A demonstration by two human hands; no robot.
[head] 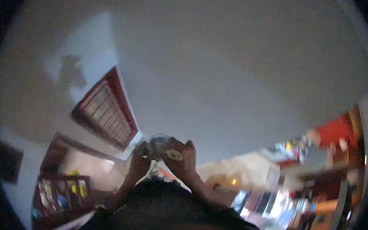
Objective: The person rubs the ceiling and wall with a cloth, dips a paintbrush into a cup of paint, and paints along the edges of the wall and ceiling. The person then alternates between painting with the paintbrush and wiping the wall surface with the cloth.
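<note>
Both of my hands are raised together low in the middle of the head view, blurred by motion. Between them is a dark grey rounded object (158, 146), whose kind I cannot make out. My right hand (181, 154) curls over its right side. Against its left side is my left hand (141, 153), with the fingers mostly hidden. A pale ring-shaped patch (174, 155) shows at my right hand; whether it is a mark or a separate thing is unclear. My dark-clothed body (166, 202) fills the bottom below the hands.
A plain grey surface (211, 85) spans the upper view. On the left are a red-framed barred window (111, 107), a doorway frame (84, 147) and a dark shelf (85, 184) with several items. Blurred household clutter (279, 209) and a red item (336, 132) lie to the right.
</note>
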